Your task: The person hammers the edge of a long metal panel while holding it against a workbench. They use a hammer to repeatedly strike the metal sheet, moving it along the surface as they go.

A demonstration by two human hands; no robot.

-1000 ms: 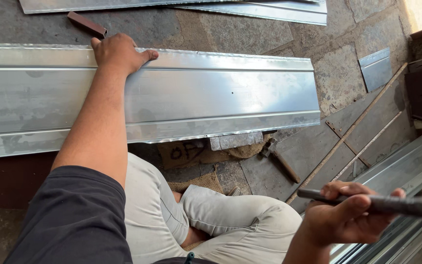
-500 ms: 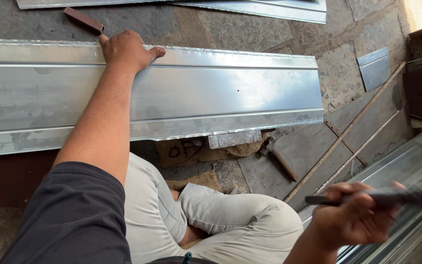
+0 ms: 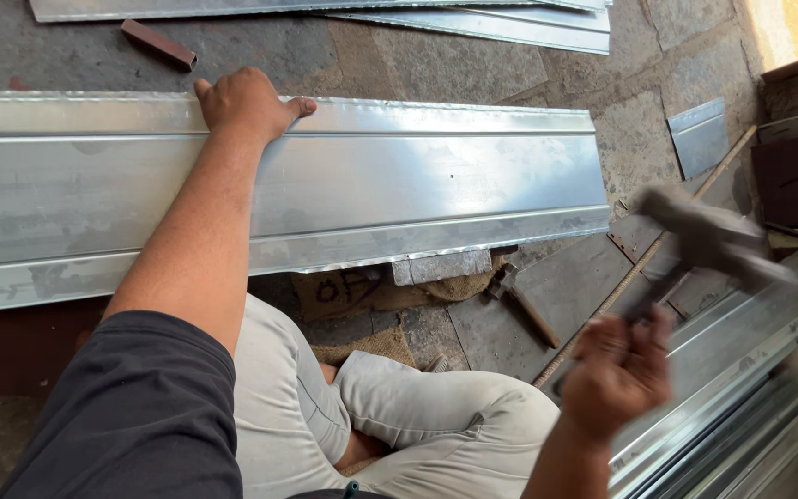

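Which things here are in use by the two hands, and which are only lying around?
In use:
- left hand, pressing flat on the far edge of the long sheet-metal panel
- right hand, gripping a blurred hammer

Lying about:
- second hammer on the stone floor
- reddish bar
- small metal offcut
- stacked metal profiles
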